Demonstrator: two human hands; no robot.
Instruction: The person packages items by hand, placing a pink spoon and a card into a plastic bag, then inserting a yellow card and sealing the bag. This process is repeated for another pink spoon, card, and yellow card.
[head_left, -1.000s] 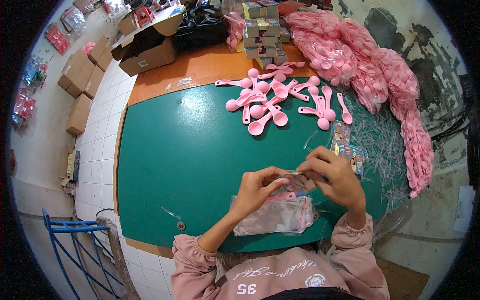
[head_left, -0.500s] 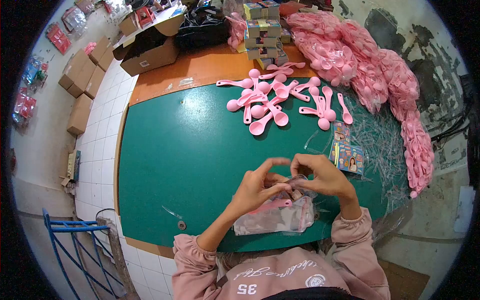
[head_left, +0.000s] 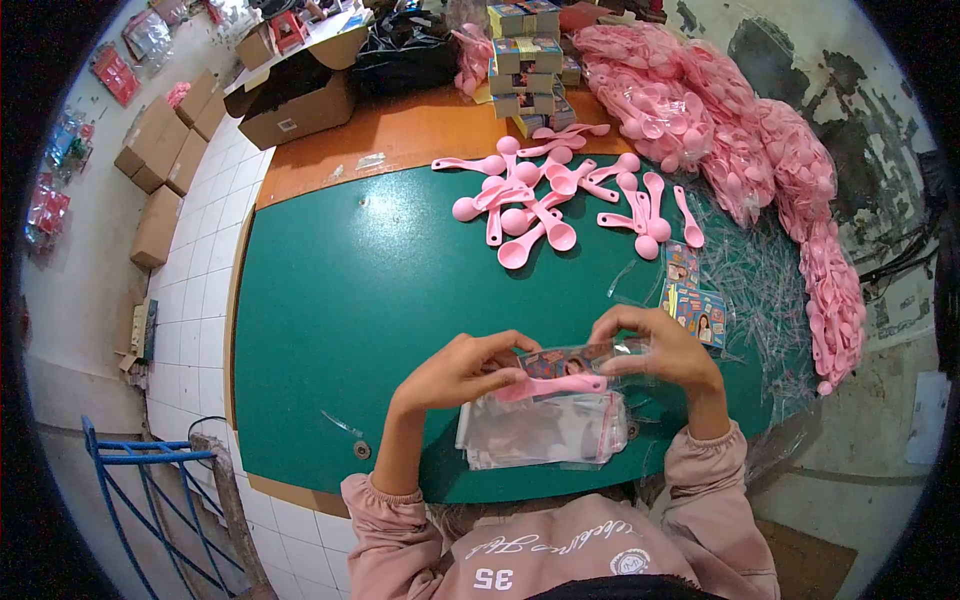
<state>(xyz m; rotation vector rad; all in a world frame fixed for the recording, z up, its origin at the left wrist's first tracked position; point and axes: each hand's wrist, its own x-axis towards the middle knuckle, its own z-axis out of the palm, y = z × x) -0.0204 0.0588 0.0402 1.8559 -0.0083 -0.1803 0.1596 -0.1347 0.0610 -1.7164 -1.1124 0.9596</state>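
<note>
Between my two hands is a clear bag with a printed card and a pink spoon at it. My left hand pinches the left end, and my right hand has its fingers closed on the right end of the bag. Just below them a stack of clear plastic bags lies on the green table mat. Whether the spoon is inside the bag I cannot tell.
Loose pink spoons lie farther back on the mat. Printed cards and clear plastic strips are at the right. Bagged spoons line the right edge. Bundled cards and an open cardboard box stand at the back.
My hands have moved apart, the left one going leftward. The printed card is now spread flat between them, and more of the pink spoon shows.
</note>
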